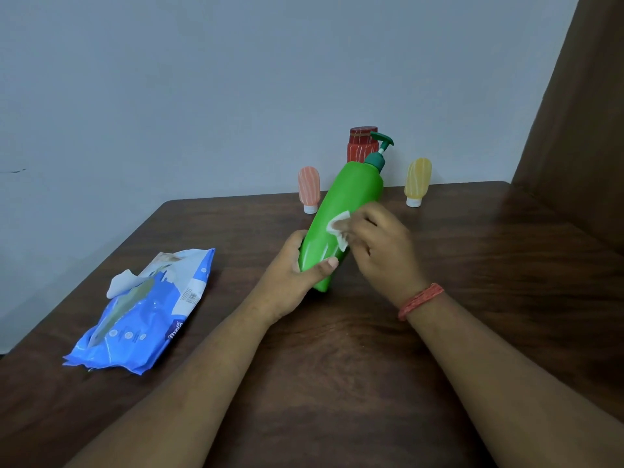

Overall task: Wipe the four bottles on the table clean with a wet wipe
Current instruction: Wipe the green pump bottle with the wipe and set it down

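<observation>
The table [337, 383] is lying bare and open close by. To the left, a blue wipe pack [145, 312] is sitting near the table's edge. The left hand [290, 275] is wrapping its fingers tight around the bottom of the green bottle [341, 221]. The bottle is leaning, its pump pointing up and away to the right. The right hand [378, 244] is pinching a white wipe [339, 228] against the bottle's side. Farther back, a pink bottle [309, 189], a red bottle [361, 143] and a yellow bottle [417, 180] are standing by the wall.

A dark wooden table [337, 383] is carrying a blue wipes pack [145, 315], a pink tube [309, 189], a yellow tube [417, 180] and a red bottle [359, 145].
</observation>
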A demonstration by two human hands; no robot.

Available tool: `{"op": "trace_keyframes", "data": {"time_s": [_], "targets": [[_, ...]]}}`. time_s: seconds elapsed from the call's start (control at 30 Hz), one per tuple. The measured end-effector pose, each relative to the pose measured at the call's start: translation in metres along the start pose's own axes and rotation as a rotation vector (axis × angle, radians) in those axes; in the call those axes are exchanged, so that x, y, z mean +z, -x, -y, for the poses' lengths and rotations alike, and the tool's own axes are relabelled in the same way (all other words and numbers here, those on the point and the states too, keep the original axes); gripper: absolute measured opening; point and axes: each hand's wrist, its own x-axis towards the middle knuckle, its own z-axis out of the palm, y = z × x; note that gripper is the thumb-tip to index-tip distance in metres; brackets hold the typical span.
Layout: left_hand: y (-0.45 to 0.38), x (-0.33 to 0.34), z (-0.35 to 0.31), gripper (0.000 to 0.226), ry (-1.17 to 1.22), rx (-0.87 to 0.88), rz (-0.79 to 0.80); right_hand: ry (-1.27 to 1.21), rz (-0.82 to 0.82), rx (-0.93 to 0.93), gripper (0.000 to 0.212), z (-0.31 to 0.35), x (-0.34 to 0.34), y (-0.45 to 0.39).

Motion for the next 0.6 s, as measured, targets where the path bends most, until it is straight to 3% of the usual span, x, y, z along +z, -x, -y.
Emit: {"op": "trace_keyframes", "data": {"time_s": [0.1, 0.23, 0.33, 0.4, 0.5, 0.6], "targets": [[0.002, 0.005, -0.004, 0.047, 0.152, -0.025, -0.026, -0.039, -0.123, 0.076, 0.025, 0.003, -0.001, -0.003], [0.003, 0.009, -0.01, 0.042, 0.54, -0.103, -0.011, -0.032, -0.085, 0.005, 0.025, 0.007, -0.001, -0.005], [0.0, 0.011, -0.014, 0.057, 0.733, -0.197, 0.014, -0.038, -0.086, 0.083, 0.025, 0.008, 0.0, -0.005], [-0.003, 0.01, -0.011, 0.059, 0.839, -0.249, 0.006, -0.074, 0.001, 0.025, 0.026, 0.014, 0.001, -0.003], [-0.006, 0.004, -0.005, 0.057, 0.878, -0.253, 0.002, -0.036, 0.036, -0.03, 0.023, 0.013, 0.003, -0.005], [-0.006, 0.006, -0.003, 0.057, 0.81, -0.254, 0.025, -0.027, -0.083, 0.125, 0.022, 0.006, 0.004, -0.006]]}}
